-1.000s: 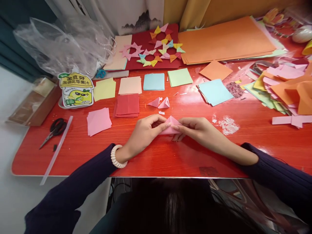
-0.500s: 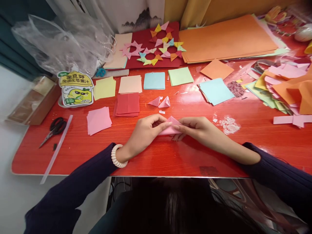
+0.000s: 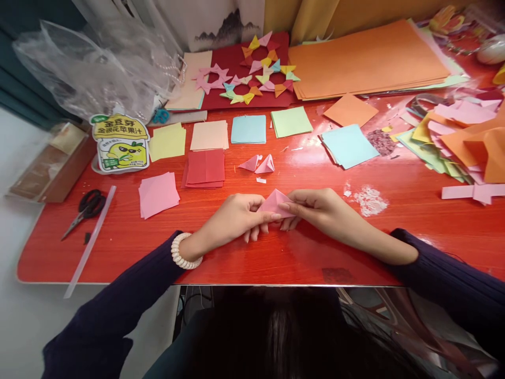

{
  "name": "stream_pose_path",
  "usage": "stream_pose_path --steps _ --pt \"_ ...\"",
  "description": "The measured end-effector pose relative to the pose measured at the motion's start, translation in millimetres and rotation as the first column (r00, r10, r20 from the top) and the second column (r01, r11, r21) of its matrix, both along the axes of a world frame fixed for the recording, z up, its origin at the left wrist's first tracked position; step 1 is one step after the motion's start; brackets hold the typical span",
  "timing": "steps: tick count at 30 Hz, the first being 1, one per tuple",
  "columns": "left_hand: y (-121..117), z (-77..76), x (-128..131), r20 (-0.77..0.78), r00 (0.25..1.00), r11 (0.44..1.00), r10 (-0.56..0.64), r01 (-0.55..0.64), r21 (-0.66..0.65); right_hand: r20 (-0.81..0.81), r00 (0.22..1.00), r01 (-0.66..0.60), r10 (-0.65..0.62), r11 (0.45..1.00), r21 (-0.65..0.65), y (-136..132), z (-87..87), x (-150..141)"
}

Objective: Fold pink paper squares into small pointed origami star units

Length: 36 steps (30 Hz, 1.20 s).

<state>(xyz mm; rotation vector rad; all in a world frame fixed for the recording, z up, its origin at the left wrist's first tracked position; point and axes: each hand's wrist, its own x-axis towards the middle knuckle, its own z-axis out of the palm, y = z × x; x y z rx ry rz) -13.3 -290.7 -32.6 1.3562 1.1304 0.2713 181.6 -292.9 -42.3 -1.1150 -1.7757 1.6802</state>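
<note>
A pink folded paper triangle (image 3: pixel 274 201) is held between my two hands just above the red table, its point facing away from me. My left hand (image 3: pixel 240 216), with a cream coil band on the wrist, pinches its lower left edge between thumb and fingers. On the other side my right hand (image 3: pixel 315 206) grips the right corner, thumb on top and fingers beneath. Beyond them lie two small pink folded pieces (image 3: pixel 258 163) and a white paper scrap (image 3: pixel 261 180). A stack of pink paper squares (image 3: pixel 159 195) sits to the left.
Red squares (image 3: pixel 205 167), yellow squares (image 3: pixel 168 142) and blue squares (image 3: pixel 248 129) lie in stacks. Black-handled scissors (image 3: pixel 89 208) and a clear strip (image 3: pixel 90 242) rest at left. Folded paper rings (image 3: pixel 240 90) lie at the back; crumpled paper (image 3: pixel 469 126) heaps at right.
My left hand has shifted down and slightly left along the paper's lower edge, uncovering more of the pink triangle. My right hand keeps its hold almost unmoved.
</note>
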Motion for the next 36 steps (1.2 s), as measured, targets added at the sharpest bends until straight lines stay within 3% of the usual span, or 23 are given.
stream_pose_path --steps 8,16,25,31,36 --pt "0 -1.6 -1 0.055 0.998 1.000 0.020 -0.019 -0.018 0.102 0.994 -0.035 0.033 0.999 0.012 3 1.9 3" --pt "1 -0.3 -3 0.051 0.997 0.999 -0.052 0.053 -0.011 0.119 0.982 -0.134 0.145 0.987 -0.094 6 2.3 13" --pt "5 8.5 -13 -0.134 0.989 0.996 -0.067 0.073 0.043 0.285 0.948 -0.139 0.140 0.990 -0.026 11 6.6 22" --pt "10 7.1 -16 -0.097 0.993 0.997 -0.069 0.071 0.023 0.222 0.966 -0.118 0.130 0.991 -0.067 16 7.9 25" --pt "15 8.2 -21 -0.092 0.996 0.996 -0.004 0.013 0.091 0.148 0.983 -0.091 0.108 0.989 -0.121 16 7.0 26"
